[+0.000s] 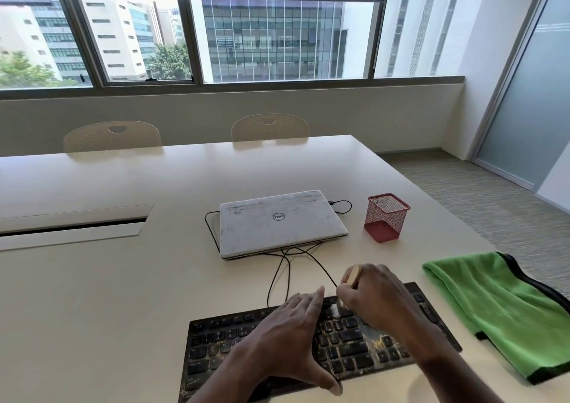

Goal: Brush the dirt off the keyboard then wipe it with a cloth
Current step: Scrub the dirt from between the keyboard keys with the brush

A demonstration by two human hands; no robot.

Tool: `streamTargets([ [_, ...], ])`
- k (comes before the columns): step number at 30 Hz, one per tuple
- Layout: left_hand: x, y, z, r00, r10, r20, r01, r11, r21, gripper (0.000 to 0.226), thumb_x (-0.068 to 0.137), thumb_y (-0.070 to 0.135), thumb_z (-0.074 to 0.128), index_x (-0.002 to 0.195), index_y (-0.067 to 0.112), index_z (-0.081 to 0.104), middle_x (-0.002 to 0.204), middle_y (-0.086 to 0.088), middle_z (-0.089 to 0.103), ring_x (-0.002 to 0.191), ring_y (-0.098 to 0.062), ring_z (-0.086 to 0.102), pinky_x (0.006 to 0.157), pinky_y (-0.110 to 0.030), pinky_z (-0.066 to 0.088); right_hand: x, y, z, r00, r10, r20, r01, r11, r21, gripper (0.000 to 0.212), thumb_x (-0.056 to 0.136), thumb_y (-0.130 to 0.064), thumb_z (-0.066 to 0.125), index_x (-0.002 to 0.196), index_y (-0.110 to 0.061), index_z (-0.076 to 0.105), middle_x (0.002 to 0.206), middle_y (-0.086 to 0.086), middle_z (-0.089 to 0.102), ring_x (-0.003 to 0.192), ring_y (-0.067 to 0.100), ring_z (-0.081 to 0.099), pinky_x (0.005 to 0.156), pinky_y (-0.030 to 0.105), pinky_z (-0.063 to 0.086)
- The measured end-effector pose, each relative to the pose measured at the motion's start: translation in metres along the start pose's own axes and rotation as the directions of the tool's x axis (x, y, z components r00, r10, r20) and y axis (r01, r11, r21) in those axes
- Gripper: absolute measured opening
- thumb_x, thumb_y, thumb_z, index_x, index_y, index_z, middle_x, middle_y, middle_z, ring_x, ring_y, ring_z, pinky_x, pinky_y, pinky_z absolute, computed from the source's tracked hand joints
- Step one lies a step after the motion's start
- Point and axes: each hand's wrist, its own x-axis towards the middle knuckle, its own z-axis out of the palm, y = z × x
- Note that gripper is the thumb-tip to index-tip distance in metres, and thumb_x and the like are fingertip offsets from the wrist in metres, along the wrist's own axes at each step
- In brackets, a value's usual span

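Observation:
A black keyboard (348, 339) speckled with yellowish dirt lies at the table's near edge. My left hand (287, 334) rests flat on its middle keys, fingers straight and thumb spread toward me. My right hand (374, 299) grips a brush with a pale wooden handle (354, 274). The brush's light bristles (340, 304) touch the upper key rows. A green cloth (499, 307) with a black edge lies folded on the table, right of the keyboard.
A shut white laptop (280, 222) sits behind the keyboard, black cables (287, 270) trailing from it toward the keyboard. A red mesh pen holder (387, 217) stands to the laptop's right. The table edge (431, 199) runs diagonally at right. Two chairs stand at the far side.

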Motion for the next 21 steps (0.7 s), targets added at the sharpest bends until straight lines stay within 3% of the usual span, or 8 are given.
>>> streamTargets([
  [5, 0.0019, -0.0016, 0.0007, 1.0, 0.01, -0.014, -0.01, 1.0, 0.024, 0.144, 0.068, 0.079, 0.075, 0.16, 0.012, -0.014, 0.171, -0.004, 0.002, 0.155, -0.016, 0.003, 0.119, -0.021, -0.004, -0.0017, -0.0007, -0.0018, 0.998, 0.003, -0.067, 0.0, 0.999, 0.046, 0.021, 0.094, -0.029, 0.057, 0.077, -0.025, 0.069, 0.063, -0.006, 0.067, 0.056, 0.006, 0.064, 0.049, 0.012, 0.043],
  [9, 0.0037, -0.0017, 0.0015, 1.0, 0.014, -0.024, -0.013, 0.999, 0.039, 0.144, 0.067, 0.081, 0.074, 0.161, 0.012, -0.011, 0.171, -0.003, 0.004, 0.155, -0.016, 0.005, 0.121, -0.023, -0.001, -0.0006, 0.0023, -0.0018, 1.0, 0.009, -0.002, -0.009, 1.0, 0.022, 0.025, 0.089, -0.028, 0.057, 0.07, -0.018, 0.068, 0.062, -0.001, 0.069, 0.057, 0.015, 0.065, 0.048, 0.019, 0.044],
  [17, 0.0064, 0.0002, 0.0019, 0.999, 0.01, -0.033, -0.008, 0.998, 0.057, 0.145, 0.065, 0.081, 0.076, 0.161, 0.012, -0.008, 0.17, -0.003, 0.007, 0.155, -0.016, 0.007, 0.125, -0.028, 0.004, -0.0016, 0.0038, -0.006, 0.994, 0.048, -0.102, -0.04, 0.996, 0.074, 0.021, 0.094, -0.029, 0.057, 0.08, -0.024, 0.072, 0.066, -0.009, 0.068, 0.059, 0.002, 0.062, 0.05, 0.011, 0.037],
  [21, 0.0078, 0.0011, 0.0017, 0.999, 0.01, -0.033, -0.008, 0.999, 0.052, 0.145, 0.065, 0.08, 0.076, 0.161, 0.012, -0.008, 0.17, -0.003, 0.007, 0.155, -0.016, 0.007, 0.122, -0.025, 0.0, -0.0025, 0.005, -0.0045, 1.0, 0.003, -0.03, 0.001, 0.994, 0.112, 0.021, 0.093, -0.027, 0.058, 0.077, -0.023, 0.071, 0.065, -0.004, 0.069, 0.057, 0.009, 0.064, 0.053, 0.02, 0.05],
])
